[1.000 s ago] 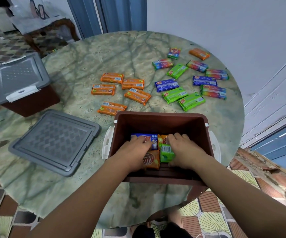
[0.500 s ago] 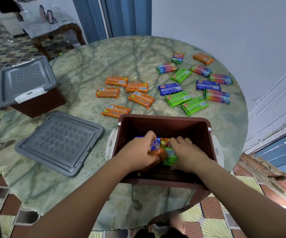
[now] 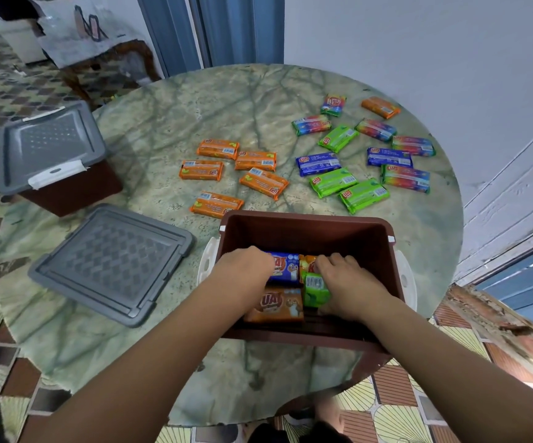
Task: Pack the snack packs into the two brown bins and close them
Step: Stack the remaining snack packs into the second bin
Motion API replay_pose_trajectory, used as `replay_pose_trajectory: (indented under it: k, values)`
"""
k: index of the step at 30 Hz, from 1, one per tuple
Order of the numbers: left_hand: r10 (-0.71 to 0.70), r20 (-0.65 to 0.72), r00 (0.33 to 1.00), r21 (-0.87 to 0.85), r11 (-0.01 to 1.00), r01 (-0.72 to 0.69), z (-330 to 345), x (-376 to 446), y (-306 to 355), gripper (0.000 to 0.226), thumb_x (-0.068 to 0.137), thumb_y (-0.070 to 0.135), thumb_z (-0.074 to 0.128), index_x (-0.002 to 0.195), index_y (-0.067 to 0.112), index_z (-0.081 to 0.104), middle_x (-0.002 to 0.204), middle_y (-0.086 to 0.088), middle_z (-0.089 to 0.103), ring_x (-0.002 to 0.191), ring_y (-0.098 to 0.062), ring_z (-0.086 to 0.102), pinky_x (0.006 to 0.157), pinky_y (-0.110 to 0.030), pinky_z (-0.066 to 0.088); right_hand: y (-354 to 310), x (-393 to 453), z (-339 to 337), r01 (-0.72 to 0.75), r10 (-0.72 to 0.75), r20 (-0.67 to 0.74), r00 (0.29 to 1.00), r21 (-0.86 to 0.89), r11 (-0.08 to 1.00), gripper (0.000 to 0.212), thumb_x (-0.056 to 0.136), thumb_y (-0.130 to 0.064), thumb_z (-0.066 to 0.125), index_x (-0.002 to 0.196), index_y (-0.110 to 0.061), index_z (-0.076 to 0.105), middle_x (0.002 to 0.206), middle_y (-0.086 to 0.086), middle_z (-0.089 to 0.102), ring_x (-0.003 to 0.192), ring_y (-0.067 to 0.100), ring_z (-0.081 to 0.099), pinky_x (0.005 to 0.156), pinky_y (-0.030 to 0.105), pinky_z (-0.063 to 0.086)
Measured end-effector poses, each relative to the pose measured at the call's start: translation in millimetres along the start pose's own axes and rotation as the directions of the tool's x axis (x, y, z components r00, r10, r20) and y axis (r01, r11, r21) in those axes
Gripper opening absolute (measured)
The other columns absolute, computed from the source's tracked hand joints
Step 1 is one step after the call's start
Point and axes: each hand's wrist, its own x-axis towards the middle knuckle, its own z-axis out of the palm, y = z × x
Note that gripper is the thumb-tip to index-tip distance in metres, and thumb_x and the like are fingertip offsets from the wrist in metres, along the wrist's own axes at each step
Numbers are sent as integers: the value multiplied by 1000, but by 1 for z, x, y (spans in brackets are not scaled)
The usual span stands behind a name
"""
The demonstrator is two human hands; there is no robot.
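Observation:
The open brown bin (image 3: 306, 227) stands at the table's near edge, and both my hands are inside it. My left hand (image 3: 242, 271) curls its fingers over a blue snack pack (image 3: 285, 266). Below it an orange pack (image 3: 278, 304) lies flat. My right hand (image 3: 346, 282) grips a green pack (image 3: 314, 290) standing beside another orange pack (image 3: 306, 263). Loose packs lie on the round table: several orange packs (image 3: 218, 148) in the middle, and green packs (image 3: 333, 182), blue packs (image 3: 317, 163) and rainbow packs (image 3: 405, 178) at the right.
A second brown bin (image 3: 67, 193) with its grey lid (image 3: 51, 145) on stands at the table's left edge. A loose grey lid (image 3: 111, 263) lies left of the open bin. A white wall runs behind the table on the right. Patterned tile floor surrounds it.
My left hand has let the orange pack settle flat at the bin's near side and now sits on the blue pack. My right hand has stayed on the green pack.

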Motion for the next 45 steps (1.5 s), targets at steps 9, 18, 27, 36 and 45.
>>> replay_pose_trajectory:
  k: [9,18,27,36,45]
  values:
    - [233,11,972,47,971,-233,37,13,-4,79,74,47,85,138,27,43,136,-5,50,126,-29,46,97,-43,44,0,1,1,-18,18,8,1000,11,1000,90,72,-46,89,139,-21,36,137,7,44,125,30,43,96,45,50]
    - [149,-106,983,57,988,-144,47,15,-3,77,77,40,81,140,24,39,134,-10,37,123,-31,35,104,-43,36,-1,-1,-3,-21,20,23,1000,19,1000,88,71,-46,89,138,-19,38,135,7,45,123,31,44,97,45,50]
    - [163,-120,979,-26,985,-168,49,19,-3,70,81,47,77,141,31,43,139,-4,45,128,-31,40,105,-47,37,-4,-8,-17,-4,24,-71,997,272,962,83,60,-58,69,134,-23,54,112,0,52,105,25,58,90,39,54]
    - [142,-115,983,-86,985,-152,50,22,-3,67,83,52,72,140,32,44,135,-7,47,127,-32,39,103,-46,39,-1,-13,-39,-83,124,-7,992,707,702,20,98,-39,53,106,-21,55,87,6,74,80,22,73,74,35,56]
    - [126,-95,987,-102,985,-136,49,22,-3,75,79,49,78,143,34,42,140,-6,44,132,-30,37,107,-46,39,8,0,-27,-157,90,130,987,729,667,23,106,-29,52,120,-25,70,108,-2,74,102,19,71,94,38,55]
